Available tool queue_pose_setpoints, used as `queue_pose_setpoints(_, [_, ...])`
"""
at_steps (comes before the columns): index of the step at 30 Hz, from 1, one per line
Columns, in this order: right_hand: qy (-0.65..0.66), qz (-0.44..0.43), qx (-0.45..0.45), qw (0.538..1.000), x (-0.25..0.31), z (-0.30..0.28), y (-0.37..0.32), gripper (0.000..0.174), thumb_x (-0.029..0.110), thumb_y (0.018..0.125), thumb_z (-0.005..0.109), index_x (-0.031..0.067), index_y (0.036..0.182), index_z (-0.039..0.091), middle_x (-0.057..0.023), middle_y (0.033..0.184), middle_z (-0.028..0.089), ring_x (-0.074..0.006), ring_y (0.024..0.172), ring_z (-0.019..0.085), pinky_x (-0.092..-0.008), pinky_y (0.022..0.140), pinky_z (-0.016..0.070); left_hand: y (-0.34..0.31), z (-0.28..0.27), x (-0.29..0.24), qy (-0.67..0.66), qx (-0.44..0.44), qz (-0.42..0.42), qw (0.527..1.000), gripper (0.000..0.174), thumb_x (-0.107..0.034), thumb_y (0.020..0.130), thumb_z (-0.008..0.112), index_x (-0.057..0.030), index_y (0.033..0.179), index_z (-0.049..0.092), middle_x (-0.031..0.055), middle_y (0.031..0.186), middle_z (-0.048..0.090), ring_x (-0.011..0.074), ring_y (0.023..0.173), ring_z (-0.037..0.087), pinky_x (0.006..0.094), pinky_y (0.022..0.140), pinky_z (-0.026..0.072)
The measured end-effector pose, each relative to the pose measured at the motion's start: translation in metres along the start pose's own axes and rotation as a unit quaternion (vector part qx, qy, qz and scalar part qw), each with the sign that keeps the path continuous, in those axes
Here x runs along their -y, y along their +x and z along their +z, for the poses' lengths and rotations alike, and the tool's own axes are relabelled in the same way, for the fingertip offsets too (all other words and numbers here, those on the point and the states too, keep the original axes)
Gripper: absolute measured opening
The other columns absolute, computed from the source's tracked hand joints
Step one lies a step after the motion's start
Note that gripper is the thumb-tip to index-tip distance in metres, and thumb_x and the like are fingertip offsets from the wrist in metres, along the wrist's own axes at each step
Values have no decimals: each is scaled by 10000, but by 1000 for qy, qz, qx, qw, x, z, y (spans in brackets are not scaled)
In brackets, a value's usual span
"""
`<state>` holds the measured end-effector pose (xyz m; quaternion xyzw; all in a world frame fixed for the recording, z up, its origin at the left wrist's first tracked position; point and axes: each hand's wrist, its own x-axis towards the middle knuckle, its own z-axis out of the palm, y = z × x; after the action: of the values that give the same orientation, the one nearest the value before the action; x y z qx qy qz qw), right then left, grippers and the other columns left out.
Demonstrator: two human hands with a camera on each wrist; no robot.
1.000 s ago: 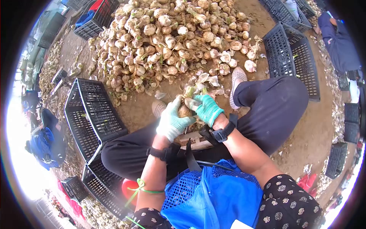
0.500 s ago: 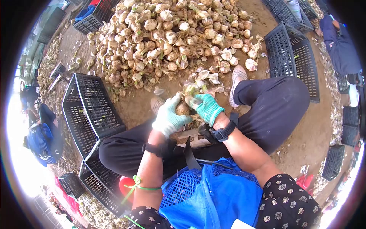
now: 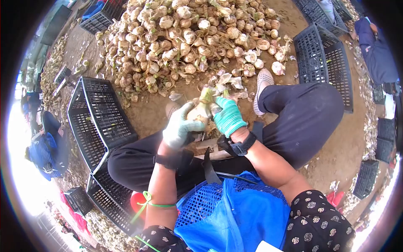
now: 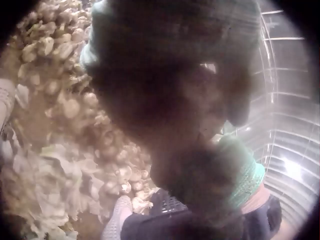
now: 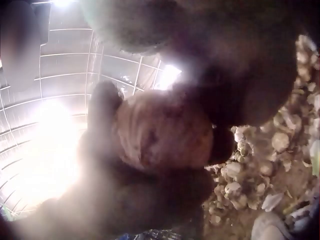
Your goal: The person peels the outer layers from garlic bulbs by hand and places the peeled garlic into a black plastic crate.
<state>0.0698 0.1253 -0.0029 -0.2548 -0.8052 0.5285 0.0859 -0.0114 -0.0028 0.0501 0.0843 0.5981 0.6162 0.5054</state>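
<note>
That garlic bulb (image 3: 200,113) just got turned paler side up, left hand (image 3: 179,127) clamped round it, right hand (image 3: 229,117) pinching by the stem (image 3: 206,96), so imo steady left, gentle peel right.

Clasps a rounded, pinkish-brown bulb (image 5: 167,132) between shadowed, blurred hands (image 5: 240,65), with a hint of pale green at the top. Looks past them on the right to loose bulbs (image 5: 232,187) strewn over brown ground (image 5: 297,182), with a light-coloured shoe (image 5: 270,229) at the lower edge and a whitish scrap (image 5: 271,201) just above it. Takes in, on the left, a pale covering (image 5: 65,65) crossed by thin curved lines and partly lost in white glare.
</note>
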Motion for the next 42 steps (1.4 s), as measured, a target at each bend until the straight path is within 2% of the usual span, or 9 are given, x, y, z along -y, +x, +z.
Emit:
queue_pose_setpoints(5, [305, 169, -4, 937, -5, 5, -1, 201, 5, 773, 468, -30, 942, 571, -39, 797, 581, -86, 703, 511, -241, 614, 442, 7, -4, 34, -356, 132, 5, 925, 614, -408, 742, 550, -14, 1185, 390, 145, 768, 557, 176, 475, 511, 215, 390, 396])
queue_pose_setpoints(11, [301, 134, -12, 944, -8, -6, 7, 78, 25, 742, 487, 3, 776, 553, -69, 680, 568, -149, 601, 520, -290, 562, 430, 12, 7, 42, -8, -85, 218, 972, 641, -163, 741, 629, -31, 1254, 268, 90, 1159, 426, 204, 968, 496, 307, 745, 461])
queue_pose_setpoints(17, [173, 47, 29, 983, 80, -48, -26, 173, 6, 769, 500, -56, 921, 556, -93, 786, 609, -102, 701, 532, -237, 606, 434, 27, 0, 32, -404, -69, 101, 906, 520, -400, 835, 440, 28, 1130, 423, 124, 970, 557, 232, 857, 558, 344, 722, 475])
queue_pose_setpoints(20, [331, 54, 110, 935, 65, -39, -28, 221, 8, 777, 507, -50, 986, 550, -38, 787, 582, -74, 711, 501, -219, 606, 423, 42, -23, 60, 214, -110, 245, 939, 556, -416, 811, 482, 15, 1153, 401, 108, 926, 540, 237, 833, 547, 345, 751, 469])
queue_pose_setpoints(23, [260, 53, 112, 958, 60, -50, -21, 227, 40, 786, 513, -48, 992, 553, -42, 793, 586, -76, 718, 502, -219, 617, 422, 43, -10, 46, -283, -91, 192, 935, 572, -402, 775, 547, -14, 1165, 392, 111, 1005, 515, 229, 869, 540, 338, 752, 469])
queue_pose_setpoints(27, [375, -29, 133, 917, 57, -48, -28, 175, 69, 771, 507, -45, 883, 578, -78, 767, 613, -121, 673, 533, -255, 613, 428, 28, -21, 39, -165, 83, 116, 976, 487, -218, 720, 663, -52, 1112, 427, 78, 1033, 515, 194, 913, 533, 289, 754, 473])
queue_pose_setpoints(30, [-77, 10, -8, 997, 14, -55, 9, 132, 69, 736, 477, -30, 766, 559, -160, 694, 591, -236, 586, 555, -331, 538, 439, 13, -4, 18, -239, -9, 106, 965, 450, -352, 738, 622, -32, 1021, 480, 91, 902, 552, 194, 781, 571, 303, 654, 500])
queue_pose_setpoints(31, [208, 221, -22, 952, -37, -47, 23, 130, 74, 737, 490, -34, 767, 556, -169, 738, 596, -244, 640, 574, -322, 581, 453, 7, -2, 11, -287, -22, 109, 951, 468, -399, 742, 603, -26, 1001, 491, 103, 888, 558, 202, 760, 578, 314, 648, 502])
queue_pose_setpoints(42, [-276, 231, 72, 930, -52, -26, 22, 254, 209, 737, 529, 2, 854, 618, -221, 907, 574, -360, 857, 560, -416, 739, 456, 17, 18, -16, -333, 17, 249, 909, 429, -440, 792, 507, -44, 955, 527, 122, 1003, 538, 257, 933, 519, 375, 758, 455])
